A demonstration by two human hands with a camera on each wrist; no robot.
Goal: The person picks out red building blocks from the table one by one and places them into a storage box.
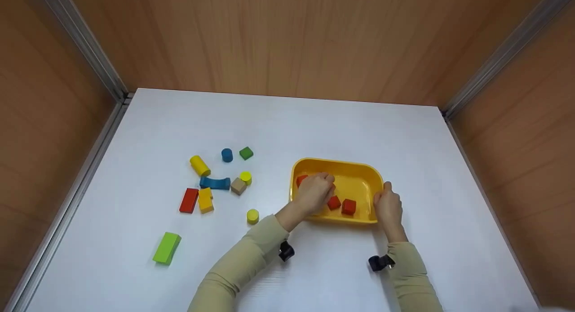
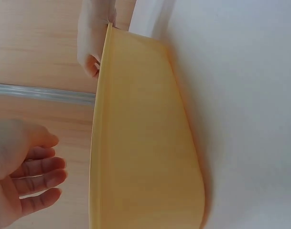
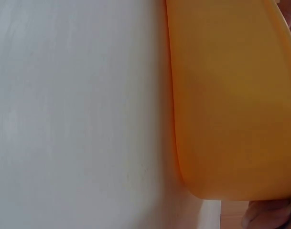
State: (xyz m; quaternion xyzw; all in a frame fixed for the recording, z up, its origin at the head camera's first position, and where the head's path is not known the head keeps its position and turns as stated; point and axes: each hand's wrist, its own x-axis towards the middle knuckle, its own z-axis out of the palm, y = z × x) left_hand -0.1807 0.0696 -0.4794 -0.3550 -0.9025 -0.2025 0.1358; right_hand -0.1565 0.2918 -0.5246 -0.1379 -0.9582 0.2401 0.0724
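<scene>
A yellow plastic tray [image 1: 355,181] stands on the white table, with several red cubes [image 1: 349,207] inside it. My left hand [image 1: 314,193] is over the left part of the tray and hides some of its contents. In the left wrist view that hand [image 2: 28,171] has loosely bent fingers and nothing between them, beside the tray's wall [image 2: 145,133]. At the tray's right end, my right hand [image 1: 389,208] grips the rim. The right wrist view catches its fingers [image 3: 267,214] against the tray's edge.
Left of the tray lie loose blocks: a light green block [image 1: 167,248], a red block [image 1: 188,200], a blue arch [image 1: 215,183], a yellow cylinder [image 1: 200,166], a blue cylinder [image 1: 227,155], a green cube [image 1: 246,153] and a natural wood cube [image 1: 238,186]. Wood panels [image 1: 278,42] enclose the table.
</scene>
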